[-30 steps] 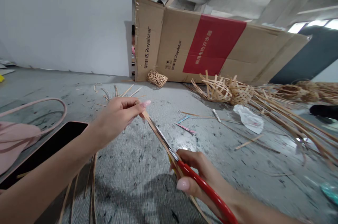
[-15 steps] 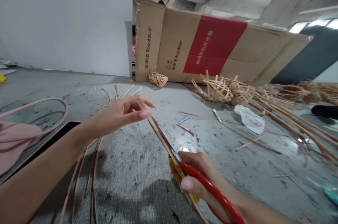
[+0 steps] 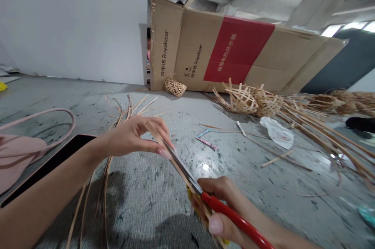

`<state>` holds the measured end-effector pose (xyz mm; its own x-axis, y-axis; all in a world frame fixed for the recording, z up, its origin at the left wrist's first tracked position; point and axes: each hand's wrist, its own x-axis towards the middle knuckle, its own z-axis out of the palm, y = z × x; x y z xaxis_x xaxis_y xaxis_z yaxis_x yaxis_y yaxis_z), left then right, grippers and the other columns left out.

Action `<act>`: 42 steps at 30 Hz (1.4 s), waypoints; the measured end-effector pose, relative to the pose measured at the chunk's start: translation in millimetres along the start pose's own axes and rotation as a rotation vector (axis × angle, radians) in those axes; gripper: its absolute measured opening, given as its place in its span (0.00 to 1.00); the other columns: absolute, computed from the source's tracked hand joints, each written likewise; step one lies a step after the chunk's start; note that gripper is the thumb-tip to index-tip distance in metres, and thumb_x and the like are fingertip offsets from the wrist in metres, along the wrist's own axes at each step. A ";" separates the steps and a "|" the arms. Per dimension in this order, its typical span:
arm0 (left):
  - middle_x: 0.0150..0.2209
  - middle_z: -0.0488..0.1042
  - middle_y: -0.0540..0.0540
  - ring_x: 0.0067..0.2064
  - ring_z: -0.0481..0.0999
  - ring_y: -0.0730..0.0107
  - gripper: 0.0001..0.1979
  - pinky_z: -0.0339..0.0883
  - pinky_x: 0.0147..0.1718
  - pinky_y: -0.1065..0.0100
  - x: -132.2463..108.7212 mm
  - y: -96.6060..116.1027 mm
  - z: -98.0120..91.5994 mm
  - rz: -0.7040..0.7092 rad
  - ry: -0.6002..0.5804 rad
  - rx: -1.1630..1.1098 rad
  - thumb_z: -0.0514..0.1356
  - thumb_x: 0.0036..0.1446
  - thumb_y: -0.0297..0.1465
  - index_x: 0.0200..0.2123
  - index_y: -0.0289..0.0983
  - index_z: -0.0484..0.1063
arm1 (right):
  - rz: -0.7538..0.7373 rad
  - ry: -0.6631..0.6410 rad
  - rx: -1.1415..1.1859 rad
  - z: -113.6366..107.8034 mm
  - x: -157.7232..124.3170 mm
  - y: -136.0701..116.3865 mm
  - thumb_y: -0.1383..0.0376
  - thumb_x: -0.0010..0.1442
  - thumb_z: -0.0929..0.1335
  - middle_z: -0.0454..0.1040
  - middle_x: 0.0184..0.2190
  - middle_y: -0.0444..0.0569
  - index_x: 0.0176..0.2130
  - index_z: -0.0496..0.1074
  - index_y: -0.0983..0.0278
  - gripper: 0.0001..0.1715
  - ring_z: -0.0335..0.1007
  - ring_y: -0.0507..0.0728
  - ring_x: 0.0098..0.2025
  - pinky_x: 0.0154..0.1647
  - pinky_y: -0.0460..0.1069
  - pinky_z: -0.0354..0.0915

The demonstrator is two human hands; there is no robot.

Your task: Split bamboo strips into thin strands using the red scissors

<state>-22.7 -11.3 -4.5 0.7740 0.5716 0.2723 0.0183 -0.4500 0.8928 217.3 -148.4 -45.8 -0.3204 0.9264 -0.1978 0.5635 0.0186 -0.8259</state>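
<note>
My left hand pinches a flat bamboo strip near its upper end, thumb and fingers closed on it. The strip slants down to the right, close beside the closed-looking blades of the scissors, and passes under my right hand. That hand is wrapped round the red handles, its thumb over the strip. Something yellow shows beneath the strip at the right fingers; what it is stays partly hidden. Below my left wrist, several thin bamboo strips trail over the grey table.
A large cardboard box stands at the back. Woven bamboo pieces and a small one lie before it. Long strips spread to the right, near a white crumpled wrapper. A pink bag lies left.
My left hand has moved down along the strip towards the scissors, leaving more of its upper end sticking out. My right hand has shifted slightly down and right, still holding the scissors.
</note>
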 end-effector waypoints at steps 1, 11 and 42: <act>0.31 0.78 0.48 0.34 0.75 0.70 0.08 0.68 0.38 0.68 0.4 0.3 0.5 0.009 0.008 0.005 0.68 0.47 0.25 0.29 0.45 0.83 | -0.002 0.008 0.008 0.0 -0.8 1.4 0.23 0.43 0.58 0.65 0.30 0.47 0.37 0.67 0.62 0.49 0.59 0.58 0.30 0.30 0.52 0.60; 0.31 0.79 0.48 0.35 0.76 0.68 0.07 0.69 0.38 0.67 -2.4 -1.8 2.4 0.079 0.031 0.029 0.69 0.47 0.24 0.29 0.44 0.83 | -0.099 0.032 0.018 4.1 3.4 1.6 0.25 0.46 0.59 0.64 0.28 0.45 0.34 0.67 0.63 0.46 0.57 0.56 0.29 0.28 0.50 0.58; 0.31 0.82 0.47 0.35 0.78 0.68 0.06 0.70 0.36 0.68 -3.0 -8.6 0.8 0.136 -0.038 -0.013 0.69 0.51 0.28 0.34 0.41 0.82 | 0.002 0.147 -0.149 1.2 1.0 -7.9 0.21 0.36 0.56 0.67 0.29 0.51 0.33 0.73 0.65 0.56 0.63 0.61 0.30 0.30 0.55 0.63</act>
<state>-24.6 -9.7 -13.3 0.7924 0.4793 0.3774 -0.0964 -0.5124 0.8533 211.6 -148.0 -40.1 -0.2107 0.9712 -0.1110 0.6739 0.0621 -0.7362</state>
